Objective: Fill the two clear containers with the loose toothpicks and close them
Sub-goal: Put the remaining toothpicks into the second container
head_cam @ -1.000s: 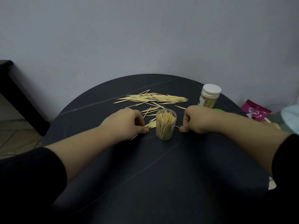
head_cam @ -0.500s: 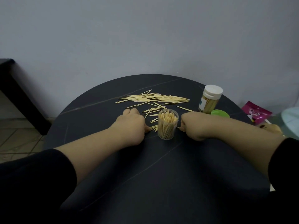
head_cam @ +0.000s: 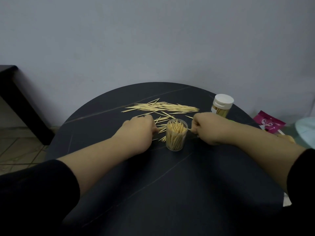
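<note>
left hand has slid away from the body, from beside the foot of the open clear container to its 9 o'clock, with the knuckles now up among the strays at 10 o'clock. its fingers are curled under the palm and the thumb tip touches a few sticks; whether anything is pinched i cannot tell. the loose toothpicks lie unchanged in a long heap at 12 o'clock, a thin scatter trailing down to the container. that container stands upright, uncapped and packed nearly to the rim. at its 3 o'clock the right hand has barely shifted; thumb and forefinger pinch a toothpick whose tip pokes out just beside the rim. at 1 o'clock the second container stands capped in white, with sticks inside. so one looks done, and this one is probably a few sticks from capping, though most of the heap remains. the green lid seen a moment ago at 2 o'clock i can no longer make out behind the right wrist. the pink packet sits partly behind the forearm.
</note>
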